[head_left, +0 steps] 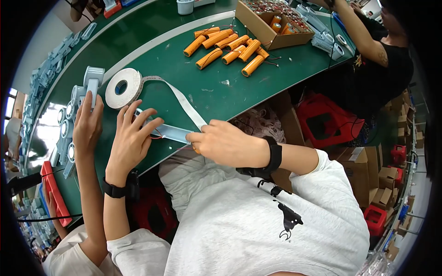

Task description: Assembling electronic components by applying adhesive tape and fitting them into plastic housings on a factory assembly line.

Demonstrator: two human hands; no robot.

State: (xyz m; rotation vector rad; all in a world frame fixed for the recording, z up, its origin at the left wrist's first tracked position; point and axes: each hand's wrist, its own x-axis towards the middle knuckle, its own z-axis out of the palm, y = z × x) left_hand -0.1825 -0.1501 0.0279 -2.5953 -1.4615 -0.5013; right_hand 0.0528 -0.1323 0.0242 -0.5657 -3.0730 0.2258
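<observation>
1. Clock is centring on the pale-blue casing [174,134], lying between the hands near the green table's [163,57] edge. Nine o'clock, farther out: a co-worker's hand [87,124] is touching blue housings [93,76]; a stray bump could be crowding the work.
2. Between ten and eleven: the white tape roll [131,92] is lying flat; its strip [182,100] could be twisting or sticking askew if pulled unevenly.
3. Nine o'clock, close in: the left hand [130,137] is spreading half-open fingers over the casing's left end; cannot tell if gripping. Careless thumb pressure could be pinching the red wire [158,136].
4. Three to four: the right hand [221,143] is pinching the casing's right end, fingers curled, strip meeting them. Loosening could be tipping the casing off the edge.
5. One o'clock: orange cells [218,39] are lying loose; a jolt could be rolling them.
</observation>
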